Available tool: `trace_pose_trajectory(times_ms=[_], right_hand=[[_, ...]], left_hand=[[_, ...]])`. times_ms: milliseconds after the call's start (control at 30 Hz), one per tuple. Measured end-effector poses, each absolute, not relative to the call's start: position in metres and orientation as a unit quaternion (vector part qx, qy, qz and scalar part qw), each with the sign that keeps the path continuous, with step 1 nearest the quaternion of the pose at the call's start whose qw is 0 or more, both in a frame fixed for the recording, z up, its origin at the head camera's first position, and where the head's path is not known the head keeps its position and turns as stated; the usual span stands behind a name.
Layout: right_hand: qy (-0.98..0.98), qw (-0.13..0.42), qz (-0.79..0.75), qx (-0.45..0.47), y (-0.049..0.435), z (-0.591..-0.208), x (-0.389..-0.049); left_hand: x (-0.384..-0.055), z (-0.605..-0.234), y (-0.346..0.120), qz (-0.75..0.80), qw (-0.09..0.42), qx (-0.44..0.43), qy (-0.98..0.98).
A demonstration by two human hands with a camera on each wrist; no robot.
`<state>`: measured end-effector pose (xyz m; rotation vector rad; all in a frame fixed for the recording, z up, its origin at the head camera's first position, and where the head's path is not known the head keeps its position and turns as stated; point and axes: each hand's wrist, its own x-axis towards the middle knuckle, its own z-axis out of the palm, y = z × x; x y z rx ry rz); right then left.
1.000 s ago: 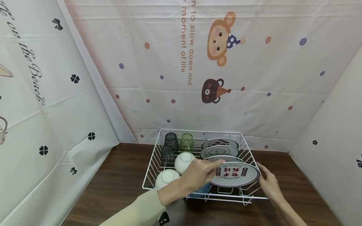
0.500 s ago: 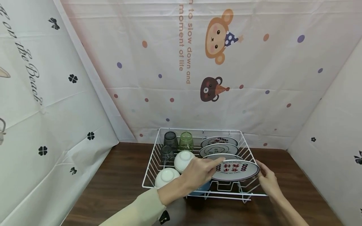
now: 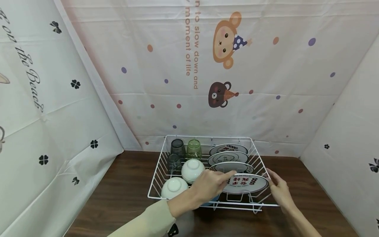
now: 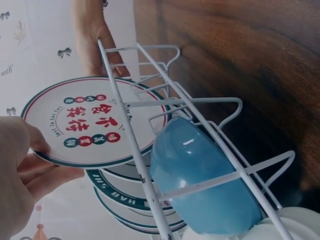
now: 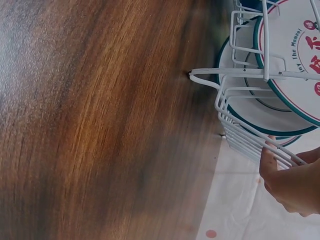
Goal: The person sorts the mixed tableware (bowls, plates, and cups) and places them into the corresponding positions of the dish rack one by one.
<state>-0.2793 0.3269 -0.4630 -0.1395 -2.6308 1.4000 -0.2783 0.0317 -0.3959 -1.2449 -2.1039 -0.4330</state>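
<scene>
My left hand [image 3: 207, 186] pinches a white plate [image 4: 92, 117] at its edge, thumb on the printed face and fingers behind. The plate has a dark green rim and red characters. It leans back at the front right of a white wire dish rack [image 4: 132, 137]. At the rack's right side, my right hand [image 3: 280, 191] curls its fingers around the side wires, close to the plate's edge. In the right wrist view, fingers [image 5: 268, 160] lie against those wires. Behind the held plate stand several more plates [image 3: 228, 158].
Upturned white bowls [image 3: 192, 169] and a blue bowl [image 4: 195, 180] fill the rack's middle and front left. Dark glasses [image 3: 178, 147] and a green glass [image 3: 194, 149] stand at back left. The rack rests on a brown wooden table [image 3: 103, 204], enclosed by printed cloth [image 3: 165, 115].
The front plate rose slightly and tilted back, then came lower and toward me, apart from the plate behind. My left hand stayed on its edge; the right hand barely moved.
</scene>
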Motion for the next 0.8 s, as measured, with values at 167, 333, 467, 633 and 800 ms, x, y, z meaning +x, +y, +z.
trace_pose_trajectory(times_ms=[167, 333, 467, 633, 800], right_hand=[[-0.875, 0.08, 0.475, -0.049, 0.326, -0.464, -0.278], [-0.873, 0.046, 0.48, -0.078, 0.324, -0.463, -0.28], [-0.867, 0.026, 0.489, -0.087, 0.325, -0.461, -0.28], [-0.859, 0.031, 0.505, -0.073, 0.326, -0.461, -0.28], [-0.84, 0.013, 0.539, -0.06, 0.332, -0.462, -0.282]], left_hand=[[-0.277, -0.399, 0.035, -0.171, 0.305, -0.476, -0.807], [-0.279, -0.406, 0.039, -0.159, 0.309, -0.482, -0.804], [-0.282, -0.408, 0.043, -0.149, 0.308, -0.484, -0.805], [-0.282, -0.409, 0.044, -0.147, 0.296, -0.487, -0.809], [-0.283, -0.412, 0.048, -0.153, 0.286, -0.492, -0.808]])
